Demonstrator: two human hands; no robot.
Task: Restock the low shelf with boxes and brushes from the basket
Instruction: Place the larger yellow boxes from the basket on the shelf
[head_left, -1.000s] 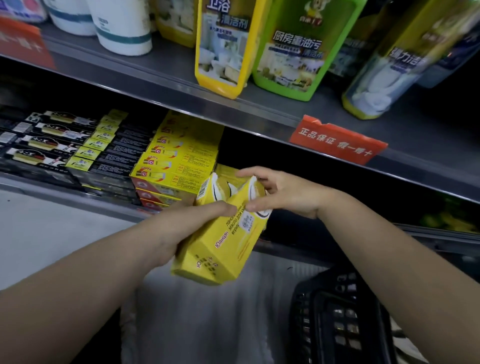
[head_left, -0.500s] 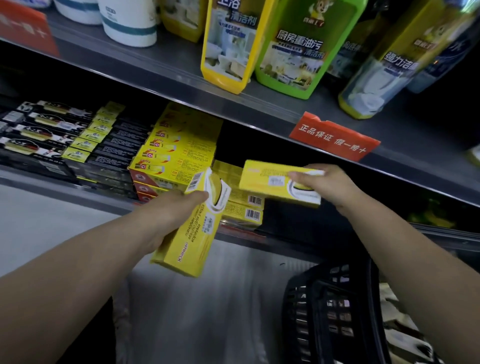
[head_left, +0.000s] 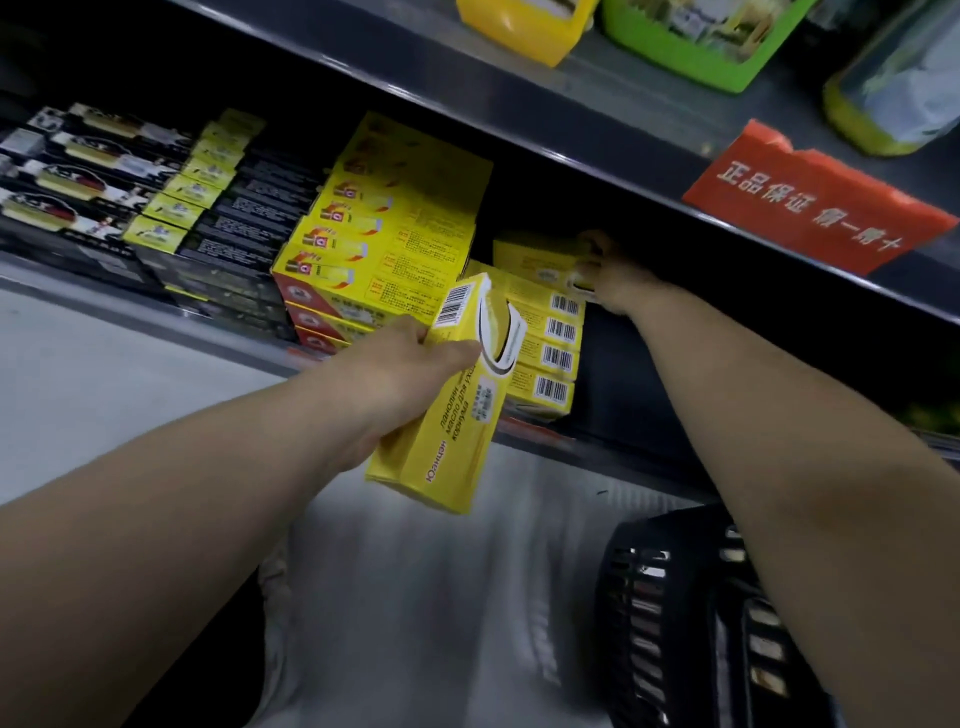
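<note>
Right hand (head_left: 608, 278) now inside low shelf (head_left: 613, 447), fingers holding yellow box (head_left: 535, 254) just landed atop stack (head_left: 550, 343). Left hand (head_left: 410, 364) still grips second box (head_left: 457, 415) outside shelf; likely next in.

Right hand (head_left: 615, 285) and its yellow box (head_left: 537, 257) now over the shelved stack (head_left: 553, 340).

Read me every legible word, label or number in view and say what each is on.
"正品保证": red tag on the upper shelf edge; its second half is blurred.
"ланолин", "масло для": side of the yellow box in the left hand; brand word unclear.
Barcodes on the stacked yellow boxes: digits too small.
Yellow-red boxes, black boxes: print blurred.
Nothing legible on the top box in the right hand.
</note>
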